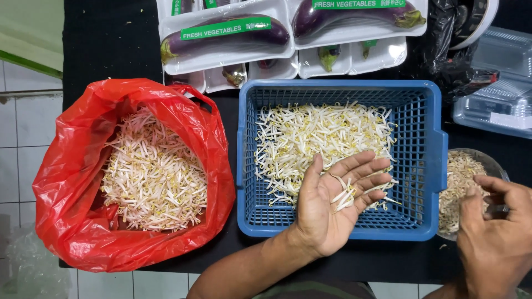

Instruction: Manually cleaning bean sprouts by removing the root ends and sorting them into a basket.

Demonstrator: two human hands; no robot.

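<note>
Loosely, bean sprouts lie across the left hand (open grip).

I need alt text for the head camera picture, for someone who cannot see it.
A left hand lies palm up over a blue basket of bean sprouts, a few on its fingers; the right hand pinches above a small bowl. A red bag of sprouts sits left, wrapped aubergines above.

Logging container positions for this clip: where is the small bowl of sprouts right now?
In the head view, the small bowl sits at the right edge, just right of the blue basket, with the right hand over its near rim.
</note>
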